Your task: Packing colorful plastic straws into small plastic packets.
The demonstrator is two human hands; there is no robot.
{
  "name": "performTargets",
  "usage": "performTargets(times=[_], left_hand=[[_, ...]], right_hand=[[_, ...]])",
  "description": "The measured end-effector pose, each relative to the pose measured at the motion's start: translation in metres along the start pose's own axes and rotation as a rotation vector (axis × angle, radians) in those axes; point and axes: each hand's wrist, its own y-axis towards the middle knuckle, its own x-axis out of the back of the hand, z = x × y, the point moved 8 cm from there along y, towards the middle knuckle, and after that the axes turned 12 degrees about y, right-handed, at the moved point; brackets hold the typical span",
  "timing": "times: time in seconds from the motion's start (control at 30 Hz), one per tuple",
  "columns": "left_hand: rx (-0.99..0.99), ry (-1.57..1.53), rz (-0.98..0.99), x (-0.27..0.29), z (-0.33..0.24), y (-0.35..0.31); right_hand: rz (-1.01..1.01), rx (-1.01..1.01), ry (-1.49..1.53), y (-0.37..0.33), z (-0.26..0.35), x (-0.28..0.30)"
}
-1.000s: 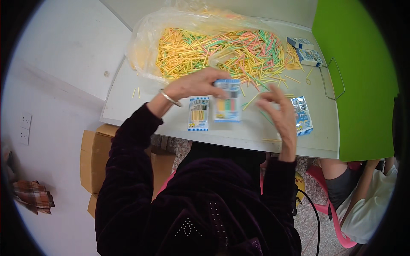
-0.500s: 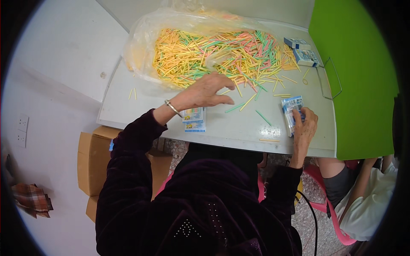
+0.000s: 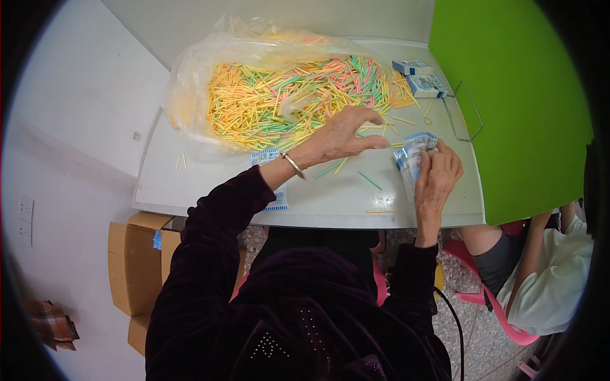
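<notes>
While the right hand was over the blue-and-white packet half a second ago, I now see its thumb and fingers clamped on it, at the right of the table, the top edge skewed and seemingly tipped up; I cannot tell whether one layer or two is there. My left hand has swung nearer, thumb and fingers apart, nothing between them, in front of the coloured sticks in the clear bag. I judge the right alone has the packet, leaving the left free; other packets lie farther left, partly hidden.
</notes>
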Motion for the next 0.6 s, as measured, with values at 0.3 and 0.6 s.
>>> performTargets(times=[0.3,0.6], left_hand=[[0.012,-0.221,0.09,-0.002,-0.002,-0.011],[0.139,-0.324,0.099,0.004,0.017,-0.035]], right_hand=[[0.169,-0.139,0.471,-0.005,0.037,-0.028],[0.367,-0.64,1.0,-0.028,0.025,-0.071]])
